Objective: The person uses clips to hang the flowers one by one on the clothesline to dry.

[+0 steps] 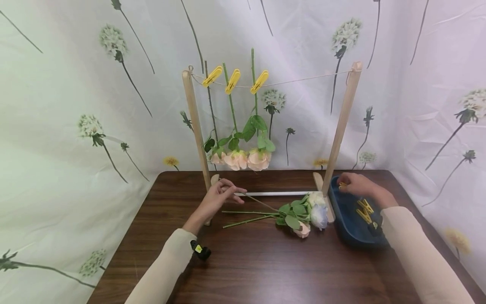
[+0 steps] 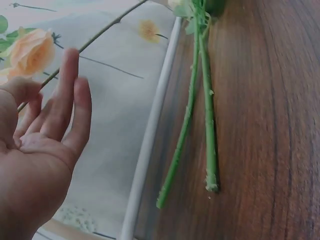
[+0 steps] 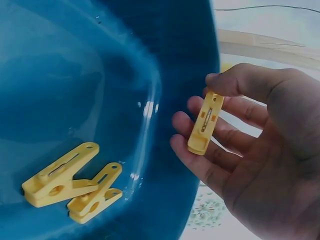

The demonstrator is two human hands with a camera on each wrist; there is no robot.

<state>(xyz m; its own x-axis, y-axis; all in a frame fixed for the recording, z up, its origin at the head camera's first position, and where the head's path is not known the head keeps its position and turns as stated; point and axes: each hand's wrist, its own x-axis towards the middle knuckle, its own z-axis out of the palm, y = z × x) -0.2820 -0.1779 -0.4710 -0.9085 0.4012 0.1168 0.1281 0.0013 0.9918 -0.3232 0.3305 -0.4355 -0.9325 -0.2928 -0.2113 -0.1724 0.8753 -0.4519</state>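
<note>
Between thumb and fingers my left hand pinches a thin flower stem, whose far end reaches the blooms lying on the table. Two more green stems lie on the wood beside it, ending in leaves and white, bluish and peach roses. Over the blue basin, my right hand holds a yellow clothespin by thumb and fingers. Two other yellow clothespins lie in the basin. Three peach roses hang upside down from a string, each stem clipped by a yellow clothespin.
Two wooden posts hold the string above the brown table. A white rod runs low between them. The basin stands beside the right post. Behind hangs a dandelion-patterned cloth.
</note>
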